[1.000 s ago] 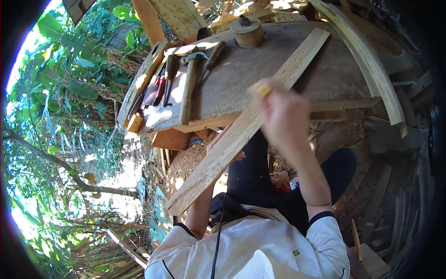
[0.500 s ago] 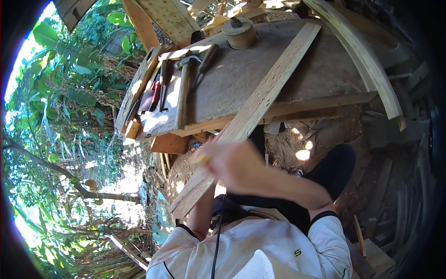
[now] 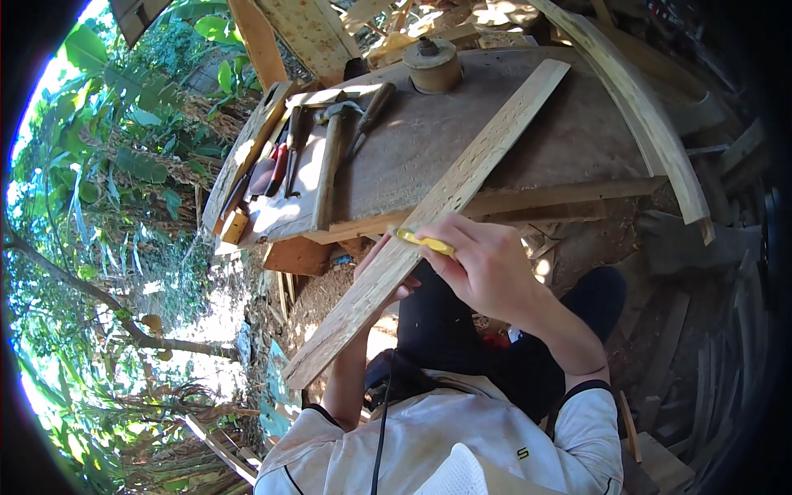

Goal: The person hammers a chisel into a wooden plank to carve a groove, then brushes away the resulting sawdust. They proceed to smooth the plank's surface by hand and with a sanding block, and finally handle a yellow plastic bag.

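Observation:
A long, rough wooden board slants from the workbench down toward my body, its far end lying on the bench top. My left hand is closed round the board from below, with fingertips at its right edge and the thumb along its left edge. The board hides the palm. My right hand is closed on a small, flat yellow tool with a rounded end, whose exact kind I cannot make out. The tool's pale tip touches or hovers just over the board's face, by the bench's front edge.
On the bench lie a hammer, a chisel-like tool and red-handled pliers. A round wooden block stands at the back. A curved timber leans at the right. Plants crowd the left side.
My right hand has moved up and right along the board with the yellow tool. The board's far end has dropped slightly, and my left fingers now show beside it.

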A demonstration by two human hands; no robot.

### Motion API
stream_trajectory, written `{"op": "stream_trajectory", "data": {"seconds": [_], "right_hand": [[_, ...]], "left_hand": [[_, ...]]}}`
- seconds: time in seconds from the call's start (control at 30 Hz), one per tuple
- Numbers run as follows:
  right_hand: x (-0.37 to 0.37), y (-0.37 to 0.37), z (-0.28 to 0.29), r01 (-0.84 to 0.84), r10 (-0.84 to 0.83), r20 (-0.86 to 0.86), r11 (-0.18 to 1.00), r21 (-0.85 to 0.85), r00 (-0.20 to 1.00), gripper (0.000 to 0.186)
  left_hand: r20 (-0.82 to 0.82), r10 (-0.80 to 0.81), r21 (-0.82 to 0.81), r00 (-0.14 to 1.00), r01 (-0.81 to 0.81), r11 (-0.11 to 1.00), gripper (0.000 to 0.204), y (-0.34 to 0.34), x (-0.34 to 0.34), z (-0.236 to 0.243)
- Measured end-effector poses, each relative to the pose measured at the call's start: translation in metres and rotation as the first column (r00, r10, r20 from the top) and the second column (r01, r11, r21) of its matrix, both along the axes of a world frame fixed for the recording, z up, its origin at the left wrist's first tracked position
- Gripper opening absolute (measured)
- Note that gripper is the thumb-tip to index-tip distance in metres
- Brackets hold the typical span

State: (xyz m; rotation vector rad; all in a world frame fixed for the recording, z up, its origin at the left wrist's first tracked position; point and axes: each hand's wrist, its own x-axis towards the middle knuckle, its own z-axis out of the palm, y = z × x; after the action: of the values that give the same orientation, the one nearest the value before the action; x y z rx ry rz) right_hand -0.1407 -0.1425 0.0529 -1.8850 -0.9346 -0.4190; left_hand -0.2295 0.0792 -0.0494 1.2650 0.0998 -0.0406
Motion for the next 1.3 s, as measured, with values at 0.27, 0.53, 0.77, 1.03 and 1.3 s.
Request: {"op": "stream_trajectory", "data": {"seconds": [0.27,0.53,0.77,1.03,1.3], "right_hand": [[0.06,-0.039,-0.003,0.431,-0.428,0.12,0.902,0.002,0.896,0.012],[0.049,-0.039,-0.005,0.229,-0.219,-0.16,0.972,0.045,0.963,0.018],[0.039,-0.024,-0.01,0.168,-0.159,-0.107,0.983,0.075,0.981,0.015],[0.051,-0.029,-0.011,0.337,-0.335,0.048,0.941,-0.045,0.941,0.014],[0.124,-0.095,-0.026,0.639,-0.631,-0.149,0.769,0.007,0.761,0.029]], "left_hand": [[0.135,-0.081,0.022,0.988,0.079,0.997,0.14,0.011,-0.008,-0.011],[0.155,0.036,-0.049,0.987,-0.029,0.998,0.133,0.02,-0.011,-0.014],[0.171,0.091,-0.371,0.981,-0.021,0.928,0.099,0.02,-0.016,-0.022],[-0.07,0.189,-0.221,0.98,-0.2,0.955,0.056,0.034,-0.023,-0.03],[-0.097,0.199,-0.113,0.975,-0.209,0.971,0.056,0.024,-0.021,-0.017]]}}
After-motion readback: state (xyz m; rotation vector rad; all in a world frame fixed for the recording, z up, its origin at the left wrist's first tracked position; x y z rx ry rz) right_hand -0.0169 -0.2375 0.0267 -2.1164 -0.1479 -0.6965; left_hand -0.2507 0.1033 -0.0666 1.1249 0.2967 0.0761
